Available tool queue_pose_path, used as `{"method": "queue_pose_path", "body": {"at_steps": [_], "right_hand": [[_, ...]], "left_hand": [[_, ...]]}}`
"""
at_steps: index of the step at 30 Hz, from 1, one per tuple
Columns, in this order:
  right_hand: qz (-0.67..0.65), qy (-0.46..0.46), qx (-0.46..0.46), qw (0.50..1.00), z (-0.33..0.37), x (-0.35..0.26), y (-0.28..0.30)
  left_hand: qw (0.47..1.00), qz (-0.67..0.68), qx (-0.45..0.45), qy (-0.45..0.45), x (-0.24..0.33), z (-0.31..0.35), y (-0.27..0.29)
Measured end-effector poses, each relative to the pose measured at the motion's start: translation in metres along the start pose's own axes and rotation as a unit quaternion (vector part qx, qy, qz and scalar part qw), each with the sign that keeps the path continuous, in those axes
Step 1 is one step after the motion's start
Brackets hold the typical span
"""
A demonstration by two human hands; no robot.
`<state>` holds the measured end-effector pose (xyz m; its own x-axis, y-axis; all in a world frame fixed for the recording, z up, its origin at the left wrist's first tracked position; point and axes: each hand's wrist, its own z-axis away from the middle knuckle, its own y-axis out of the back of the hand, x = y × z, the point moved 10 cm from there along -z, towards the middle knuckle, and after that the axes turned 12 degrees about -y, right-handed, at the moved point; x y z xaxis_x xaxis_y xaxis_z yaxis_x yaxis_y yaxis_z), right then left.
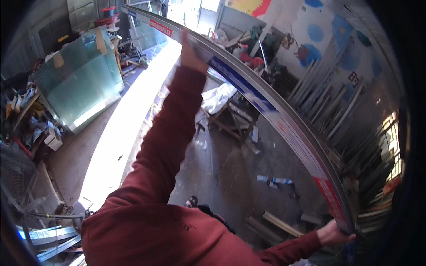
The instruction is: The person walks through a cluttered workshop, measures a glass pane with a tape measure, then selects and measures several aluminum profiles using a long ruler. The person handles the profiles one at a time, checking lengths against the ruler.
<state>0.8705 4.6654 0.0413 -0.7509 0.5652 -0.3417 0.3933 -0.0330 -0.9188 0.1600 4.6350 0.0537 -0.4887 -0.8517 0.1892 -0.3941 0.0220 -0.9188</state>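
Your right hand point(332, 233) has the low end of that long metal strip point(290, 126), curled round its edge, palm pretty much filled. From there the strip slants up and away to your left hand point(193, 56), which has hold too, thumb over the face; it's blurry and its other fingers are hidden, so I can't tell how tightly they're wrapped. A good length sticks out past that hand.

Just left of your right hand, some loose bars point(284, 224) lie on the floor point(270, 155). Your widest bit of walking room is that floor between your hands, though a blue-and-white scrap point(282, 181) sits in it. Farther off, below and right of your left hand, a wooden stand point(226, 126) with a white cloth point(218, 98) juts into the space. Well left of that hand, glass sheets point(80, 80) lean with their edges facing the sunlit strip of floor. Beyond the metal's outer edge, up from your right hand, long profiles point(319, 93) lean against the wall.
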Motion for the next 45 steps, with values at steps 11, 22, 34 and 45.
{"method": "queue_pose_path", "body": {"at_steps": [11, 22, 34, 45], "right_hand": [[0.032, -0.093, -0.292, 0.951, 0.056, 0.196, -0.070], [-0.045, -0.118, 0.011, 0.992, 0.053, 0.346, -0.057], [0.033, 0.194, -0.085, 0.977, 0.123, 0.218, -0.094], [0.168, 0.322, -0.153, 0.919, 0.200, 0.270, -0.165]], "left_hand": [[0.996, -0.075, -0.035, -0.042, -0.083, -0.089, 0.045], [0.966, 0.082, -0.062, 0.237, -0.215, -0.112, 0.122], [0.929, -0.336, -0.150, 0.025, -0.150, -0.521, 0.423], [0.909, 0.225, -0.113, 0.333, -0.265, -0.476, 0.318]]}}
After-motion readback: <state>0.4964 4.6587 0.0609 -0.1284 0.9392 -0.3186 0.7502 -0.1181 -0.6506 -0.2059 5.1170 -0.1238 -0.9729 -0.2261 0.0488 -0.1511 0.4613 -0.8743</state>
